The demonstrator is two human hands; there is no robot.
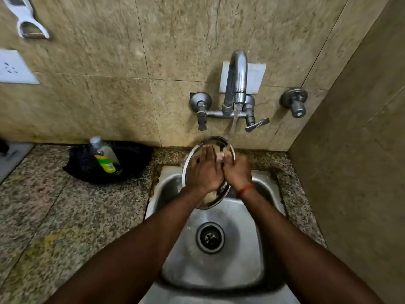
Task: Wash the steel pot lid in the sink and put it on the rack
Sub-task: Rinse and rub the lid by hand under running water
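round steel pot lid (198, 152) tilted on edge over sink (221, 268), wet under running water.

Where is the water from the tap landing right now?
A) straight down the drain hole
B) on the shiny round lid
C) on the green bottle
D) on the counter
B: the stream from the tap falls onto the top edge of the steel lid, which the left hand and right hand hold tilted over the sink.
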